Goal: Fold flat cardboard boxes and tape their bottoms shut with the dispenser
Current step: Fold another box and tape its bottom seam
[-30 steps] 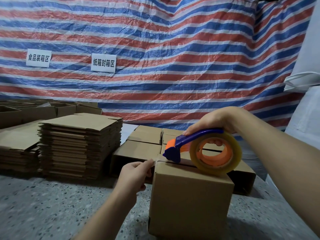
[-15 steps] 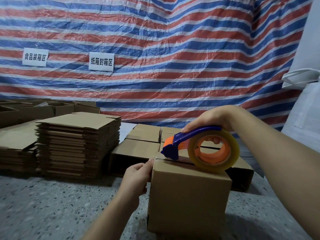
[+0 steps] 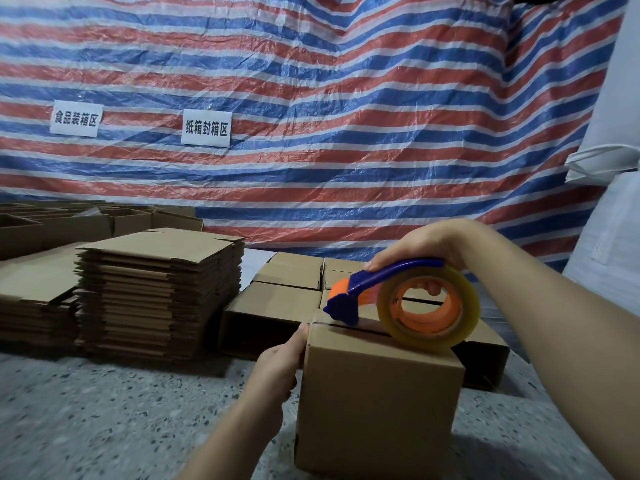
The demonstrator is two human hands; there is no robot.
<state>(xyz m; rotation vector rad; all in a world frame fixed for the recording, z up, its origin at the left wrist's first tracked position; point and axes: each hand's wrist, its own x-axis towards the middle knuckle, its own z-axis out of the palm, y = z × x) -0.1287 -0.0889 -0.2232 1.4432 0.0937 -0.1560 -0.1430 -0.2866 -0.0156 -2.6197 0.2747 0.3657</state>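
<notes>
The tape dispenser [image 3: 398, 299] is gripped by the right hand [image 3: 420, 242], whose fingers are curled over the blue handle from above, with a fingertip seen through the orange core of the roll; the roll is set on top of the folded box [image 3: 377, 403], and the blue cutter end is placed at the box's left top edge, over the seam between the two closed flaps. The left hand [image 3: 278, 367] is pressed against the upper left side of the box, thumb up by the top corner; whether the other fingers are curled or straight cannot be told, since they are hidden behind the hand. The box is stood on a speckled grey floor [image 3: 104, 417], near the middle and close to the camera. A stack of flat cardboard [image 3: 159, 292] is seen to the left, a lower stack [image 3: 31, 296] further left, and made-up boxes [image 3: 287, 296] lie just behind the one being taped, with open boxes [image 3: 69, 223] at the far left. A red, white and blue striped tarpaulin [image 3: 346, 116] is hung across the back, with two white paper signs [image 3: 206, 128] fixed on it. Compared with half a second ago, the left hand has been moved flatter against the box side, and the dispenser has hardly shifted
</notes>
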